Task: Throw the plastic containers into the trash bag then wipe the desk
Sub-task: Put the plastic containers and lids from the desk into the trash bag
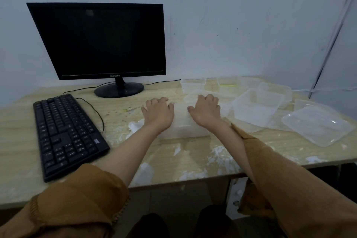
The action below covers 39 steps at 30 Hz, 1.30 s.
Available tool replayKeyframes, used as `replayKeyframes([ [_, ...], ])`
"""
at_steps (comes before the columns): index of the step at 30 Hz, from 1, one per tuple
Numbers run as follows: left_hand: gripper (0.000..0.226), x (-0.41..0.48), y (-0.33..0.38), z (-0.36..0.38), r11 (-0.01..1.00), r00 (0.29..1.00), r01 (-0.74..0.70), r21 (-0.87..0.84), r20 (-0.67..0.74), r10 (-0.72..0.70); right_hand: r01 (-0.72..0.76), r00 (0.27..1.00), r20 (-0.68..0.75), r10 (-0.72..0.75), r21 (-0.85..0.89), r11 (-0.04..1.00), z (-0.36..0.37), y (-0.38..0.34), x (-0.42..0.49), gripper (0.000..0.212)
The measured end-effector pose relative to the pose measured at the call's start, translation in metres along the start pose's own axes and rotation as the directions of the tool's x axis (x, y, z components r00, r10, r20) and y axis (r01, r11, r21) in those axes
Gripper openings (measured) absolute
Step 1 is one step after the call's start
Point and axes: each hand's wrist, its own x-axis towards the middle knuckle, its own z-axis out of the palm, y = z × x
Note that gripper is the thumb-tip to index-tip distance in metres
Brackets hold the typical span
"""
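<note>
A: Plastic containers point(258, 108), where?
B: Scattered at the right of the tabletop point(119, 120); one box point(183, 130) sits in the middle.
A: And each grip?
B: Left grip point(158, 114) and right grip point(205, 111) rest flat on that box, fingers spread, clasping nothing.

I had the monitor point(100, 40) in the upper left of the frame, at the back of the desk point(193, 160), the keyboard point(67, 135) below it at left. At centre a container point(183, 127) sat under my left hand point(158, 114) and right hand point(205, 111); other containers point(251, 110) lay right of it and behind.
</note>
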Motion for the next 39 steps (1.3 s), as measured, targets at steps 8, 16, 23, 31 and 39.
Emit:
replayKeyframes([
  [8,0.043,-0.001,-0.002,-0.021,0.477,0.883,0.437,-0.762,0.263,-0.389,-0.108,0.96,-0.099,0.263,0.733,0.671,-0.017,0.008,-0.002,0.021],
  [16,0.047,-0.015,-0.004,-0.014,0.451,0.915,0.341,-0.825,0.18,-0.362,-0.331,0.938,0.195,0.288,0.757,0.563,-0.022,0.014,-0.011,0.057],
  [23,0.049,-0.02,-0.006,-0.008,0.464,0.926,0.253,-0.849,0.074,-0.371,-0.274,0.955,0.16,0.249,0.797,0.539,-0.015,0.017,-0.012,0.057],
  [31,0.044,-0.03,-0.009,-0.008,0.497,0.942,0.223,-0.839,0.054,-0.332,-0.132,0.978,0.0,0.208,0.771,0.623,-0.01,0.022,-0.027,0.063],
  [39,0.056,-0.045,-0.015,0.0,0.552,0.948,0.22,-0.804,0.043,-0.315,-0.156,0.975,0.028,0.221,0.793,0.589,0.007,0.033,-0.046,0.064],
])
